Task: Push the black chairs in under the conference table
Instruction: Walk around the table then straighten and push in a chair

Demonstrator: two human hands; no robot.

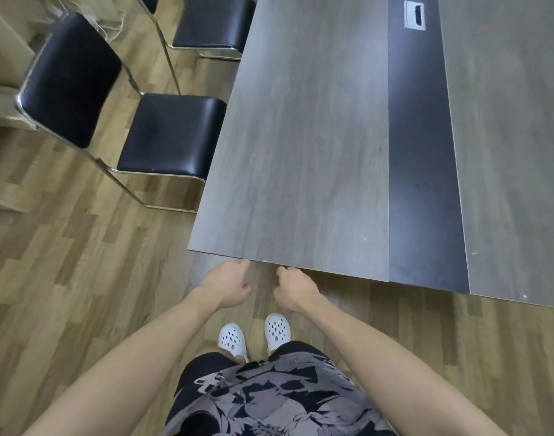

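Note:
The grey wood conference table (301, 152) fills the upper right, its near end edge just ahead of me. A black chair (172, 133) with a chrome frame stands at the table's left side, its seat front just at the table edge and its backrest turned away to the left. A second black chair (212, 23) stands farther along the same side, its seat partly under the table. My left hand (228, 286) and my right hand (293, 289) hang in front of me near the table's end edge, fingers loosely curled, holding nothing.
A dark strip (423, 184) runs down the table's middle with a cable port (414, 14) at the far end. Pale cabinets (2, 58) line the left wall behind the chairs. Wood-plank floor (80, 262) lies between me and the near chair.

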